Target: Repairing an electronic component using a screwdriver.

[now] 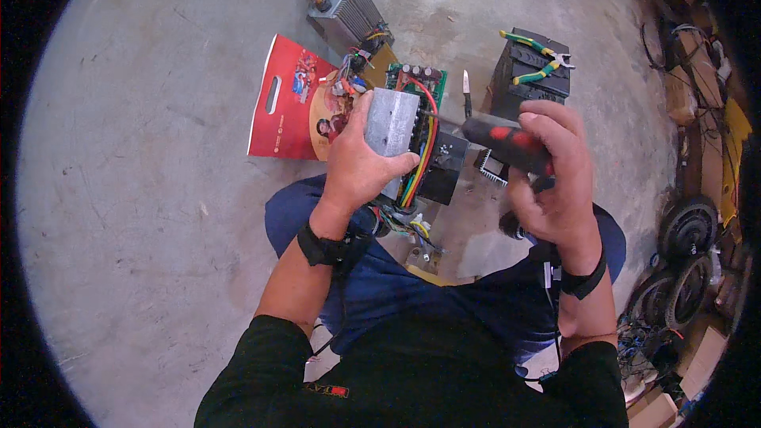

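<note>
My left hand (357,162) grips a silver aluminium block (390,123) attached to a green circuit board (434,78) with red, yellow and green wires (426,166); its thumb lies over the block's lower part. My right hand (555,182) is closed round a blurred black-and-red screwdriver (511,143), whose shaft points left at the block's right side. A black plate (445,178) lies under the wires, and more loose connectors (416,230) hang below. A finned grey metal case (345,12) with wire leads sits above, beside a red printed bag (273,127).
A knife (467,95) lies right of the board. Green-and-yellow pliers (537,73) rest on a black box (511,99). A small toothed-edged part (485,173) is on the grey concrete floor (143,150). Tyres (686,226), cardboard (697,357) and tangled cables line the right edge.
</note>
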`<action>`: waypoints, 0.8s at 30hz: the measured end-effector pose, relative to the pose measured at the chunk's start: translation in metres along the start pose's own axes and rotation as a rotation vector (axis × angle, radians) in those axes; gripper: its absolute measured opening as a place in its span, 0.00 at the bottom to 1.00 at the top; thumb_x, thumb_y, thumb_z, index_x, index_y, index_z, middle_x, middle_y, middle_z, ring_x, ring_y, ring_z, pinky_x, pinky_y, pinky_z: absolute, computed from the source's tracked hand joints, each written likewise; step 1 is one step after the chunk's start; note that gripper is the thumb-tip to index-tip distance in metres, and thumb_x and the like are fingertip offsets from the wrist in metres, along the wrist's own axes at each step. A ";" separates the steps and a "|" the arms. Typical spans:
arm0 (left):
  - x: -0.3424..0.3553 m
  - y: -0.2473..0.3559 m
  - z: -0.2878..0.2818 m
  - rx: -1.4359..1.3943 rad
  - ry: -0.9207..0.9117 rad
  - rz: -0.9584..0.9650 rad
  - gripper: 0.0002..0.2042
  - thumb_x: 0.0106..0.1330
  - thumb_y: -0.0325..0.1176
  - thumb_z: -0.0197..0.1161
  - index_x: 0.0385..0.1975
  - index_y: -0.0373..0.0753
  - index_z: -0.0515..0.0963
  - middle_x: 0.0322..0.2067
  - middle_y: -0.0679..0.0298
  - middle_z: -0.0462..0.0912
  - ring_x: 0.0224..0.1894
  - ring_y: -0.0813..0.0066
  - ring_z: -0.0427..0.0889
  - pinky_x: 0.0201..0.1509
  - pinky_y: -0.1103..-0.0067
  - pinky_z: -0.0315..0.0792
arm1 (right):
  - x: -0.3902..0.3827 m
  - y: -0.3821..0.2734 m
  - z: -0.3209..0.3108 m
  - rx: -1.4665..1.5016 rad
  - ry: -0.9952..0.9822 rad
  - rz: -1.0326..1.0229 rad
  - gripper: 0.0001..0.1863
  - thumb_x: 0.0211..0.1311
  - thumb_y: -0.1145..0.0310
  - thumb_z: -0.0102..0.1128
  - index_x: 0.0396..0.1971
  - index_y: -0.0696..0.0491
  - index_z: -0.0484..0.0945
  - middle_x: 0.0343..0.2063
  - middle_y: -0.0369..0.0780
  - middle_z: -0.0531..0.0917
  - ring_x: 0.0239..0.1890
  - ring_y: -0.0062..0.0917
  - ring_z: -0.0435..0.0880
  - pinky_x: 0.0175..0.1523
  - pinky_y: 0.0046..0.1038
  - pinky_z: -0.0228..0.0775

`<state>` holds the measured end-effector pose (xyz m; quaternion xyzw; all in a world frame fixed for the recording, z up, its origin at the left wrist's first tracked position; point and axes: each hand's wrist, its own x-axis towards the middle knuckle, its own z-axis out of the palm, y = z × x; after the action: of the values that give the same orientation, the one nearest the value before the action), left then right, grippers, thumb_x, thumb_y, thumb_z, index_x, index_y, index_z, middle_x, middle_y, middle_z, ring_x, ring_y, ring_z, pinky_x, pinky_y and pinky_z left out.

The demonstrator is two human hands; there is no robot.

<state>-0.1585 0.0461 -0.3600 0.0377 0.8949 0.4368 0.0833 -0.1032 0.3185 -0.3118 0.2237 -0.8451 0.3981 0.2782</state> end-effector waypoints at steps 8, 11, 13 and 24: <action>0.003 -0.009 0.002 0.002 0.007 0.045 0.56 0.42 0.38 0.84 0.75 0.34 0.58 0.54 0.45 0.83 0.54 0.60 0.85 0.61 0.70 0.77 | -0.003 -0.001 0.001 0.059 -0.074 0.108 0.25 0.54 0.75 0.72 0.53 0.56 0.75 0.44 0.49 0.83 0.42 0.46 0.85 0.45 0.37 0.79; 0.002 -0.007 0.001 0.024 0.010 0.045 0.56 0.42 0.38 0.83 0.75 0.35 0.58 0.54 0.46 0.83 0.54 0.60 0.85 0.60 0.70 0.77 | -0.004 -0.004 0.005 0.097 -0.037 0.092 0.24 0.53 0.77 0.72 0.51 0.56 0.76 0.45 0.49 0.83 0.43 0.45 0.85 0.46 0.37 0.80; 0.001 0.001 -0.001 -0.016 -0.011 -0.025 0.54 0.42 0.39 0.83 0.73 0.33 0.61 0.58 0.45 0.81 0.59 0.55 0.83 0.65 0.69 0.73 | -0.004 -0.006 0.004 0.111 -0.035 0.098 0.23 0.53 0.77 0.72 0.50 0.56 0.76 0.46 0.49 0.84 0.43 0.44 0.86 0.46 0.36 0.80; 0.002 -0.004 0.001 -0.022 0.004 -0.018 0.54 0.42 0.40 0.83 0.73 0.34 0.61 0.59 0.46 0.81 0.59 0.55 0.83 0.64 0.69 0.74 | -0.003 -0.004 0.004 0.119 -0.017 0.078 0.22 0.54 0.79 0.72 0.48 0.56 0.76 0.45 0.50 0.84 0.44 0.43 0.86 0.46 0.36 0.80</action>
<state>-0.1603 0.0446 -0.3635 0.0278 0.8904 0.4461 0.0857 -0.0994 0.3129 -0.3138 0.2104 -0.8303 0.4563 0.2413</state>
